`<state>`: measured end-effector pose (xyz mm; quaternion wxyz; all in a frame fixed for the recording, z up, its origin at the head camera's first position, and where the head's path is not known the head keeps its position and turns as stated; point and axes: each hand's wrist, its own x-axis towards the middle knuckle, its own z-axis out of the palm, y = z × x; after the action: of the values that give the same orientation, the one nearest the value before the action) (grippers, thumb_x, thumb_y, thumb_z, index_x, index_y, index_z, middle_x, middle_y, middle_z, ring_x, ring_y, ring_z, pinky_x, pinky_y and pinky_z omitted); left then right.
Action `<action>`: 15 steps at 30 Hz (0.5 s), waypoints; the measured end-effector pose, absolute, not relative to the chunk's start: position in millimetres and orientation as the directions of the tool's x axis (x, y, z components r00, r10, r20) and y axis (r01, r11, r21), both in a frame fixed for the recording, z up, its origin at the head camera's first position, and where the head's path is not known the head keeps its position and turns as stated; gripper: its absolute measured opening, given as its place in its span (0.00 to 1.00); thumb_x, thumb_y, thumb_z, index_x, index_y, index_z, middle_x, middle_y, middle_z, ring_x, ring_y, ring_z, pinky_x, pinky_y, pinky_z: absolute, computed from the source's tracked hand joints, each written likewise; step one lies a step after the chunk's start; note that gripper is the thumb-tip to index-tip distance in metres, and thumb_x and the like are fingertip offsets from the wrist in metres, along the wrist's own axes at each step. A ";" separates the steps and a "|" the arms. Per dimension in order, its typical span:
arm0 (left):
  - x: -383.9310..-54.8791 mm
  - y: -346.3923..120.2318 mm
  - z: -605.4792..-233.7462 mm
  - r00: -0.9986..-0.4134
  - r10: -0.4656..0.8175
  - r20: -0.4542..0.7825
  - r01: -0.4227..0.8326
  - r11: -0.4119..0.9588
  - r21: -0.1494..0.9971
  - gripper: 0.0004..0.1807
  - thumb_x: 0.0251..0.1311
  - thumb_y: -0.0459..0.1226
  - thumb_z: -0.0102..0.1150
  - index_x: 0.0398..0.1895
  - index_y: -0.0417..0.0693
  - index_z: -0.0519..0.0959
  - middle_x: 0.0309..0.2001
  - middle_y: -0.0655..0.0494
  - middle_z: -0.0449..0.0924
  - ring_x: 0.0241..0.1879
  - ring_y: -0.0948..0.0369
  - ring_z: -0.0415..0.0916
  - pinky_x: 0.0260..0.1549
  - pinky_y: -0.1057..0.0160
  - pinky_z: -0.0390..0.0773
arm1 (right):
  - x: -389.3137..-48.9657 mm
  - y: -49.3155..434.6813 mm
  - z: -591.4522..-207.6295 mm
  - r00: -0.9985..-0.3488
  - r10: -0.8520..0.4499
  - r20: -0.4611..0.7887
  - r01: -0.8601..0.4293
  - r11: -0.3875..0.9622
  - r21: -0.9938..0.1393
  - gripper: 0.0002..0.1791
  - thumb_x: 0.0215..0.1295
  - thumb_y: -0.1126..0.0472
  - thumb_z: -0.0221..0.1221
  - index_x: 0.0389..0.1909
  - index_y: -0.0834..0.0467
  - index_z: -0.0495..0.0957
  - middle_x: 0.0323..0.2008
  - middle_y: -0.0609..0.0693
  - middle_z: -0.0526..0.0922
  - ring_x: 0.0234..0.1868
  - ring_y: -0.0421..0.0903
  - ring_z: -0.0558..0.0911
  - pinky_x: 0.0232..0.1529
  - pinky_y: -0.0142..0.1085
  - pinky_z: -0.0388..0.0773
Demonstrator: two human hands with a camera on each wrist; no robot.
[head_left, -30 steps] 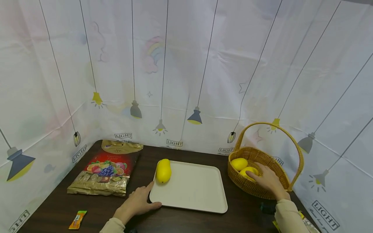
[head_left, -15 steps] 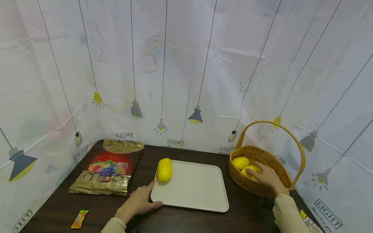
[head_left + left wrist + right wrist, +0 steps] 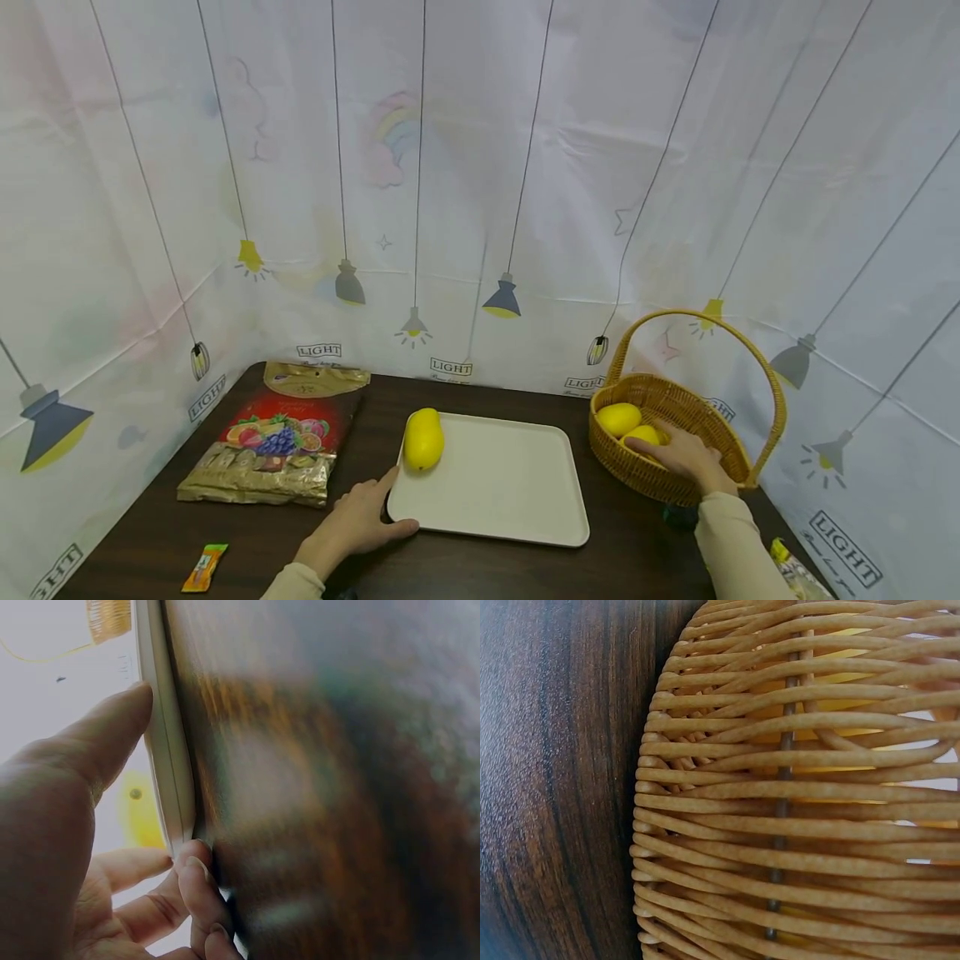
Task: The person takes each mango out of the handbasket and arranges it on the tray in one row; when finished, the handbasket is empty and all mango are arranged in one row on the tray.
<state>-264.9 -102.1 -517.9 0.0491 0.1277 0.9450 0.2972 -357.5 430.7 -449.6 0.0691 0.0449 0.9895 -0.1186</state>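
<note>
A cream rectangular tray (image 3: pixel 495 483) lies on the dark wooden table. My left hand (image 3: pixel 356 518) holds its near left corner, with the thumb on the front edge. In the left wrist view the thumb (image 3: pixel 120 724) touches the tray's edge (image 3: pixel 169 742) and the other fingers curl at the corner. One yellow mango (image 3: pixel 423 439) lies on the tray's left end. At the right, inside a wicker basket (image 3: pixel 626 479), my right hand (image 3: pixel 686 457) grips a second mango (image 3: pixel 643 435), its thumb across the fruit. Another mango (image 3: pixel 618 419) sits beside it. Basket weave hides the right hand in the right wrist view.
A red and gold candy bag (image 3: pixel 277 442) lies at the back left. Nearer the front is a small orange-wrapped candy (image 3: pixel 204 568). The basket's tall handle (image 3: pixel 780 408) arches over its opening. A partly seen package (image 3: pixel 798 575) lies at the front right. A printed curtain (image 3: pixel 480 208) stands behind.
My right hand has shifted slightly within the basket and its thumb has closed further over the mango. The left hand stays at the tray's corner.
</note>
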 end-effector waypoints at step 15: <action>-263.0 -100.8 -516.1 -0.964 0.267 -0.010 0.215 0.796 0.565 0.54 0.51 0.62 0.70 0.78 0.52 0.60 0.55 0.39 0.81 0.55 0.41 0.78 0.52 0.31 0.73 | -359.6 433.2 -451.1 -0.984 0.071 -0.162 0.108 0.966 -0.233 0.60 0.60 0.19 0.46 0.77 0.63 0.55 0.70 0.76 0.63 0.66 0.81 0.64 0.56 0.82 0.52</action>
<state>-263.0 -100.8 -516.1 0.0445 0.1272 0.9467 0.2926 -359.6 433.2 -451.1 0.0766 0.0453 0.9886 -0.1213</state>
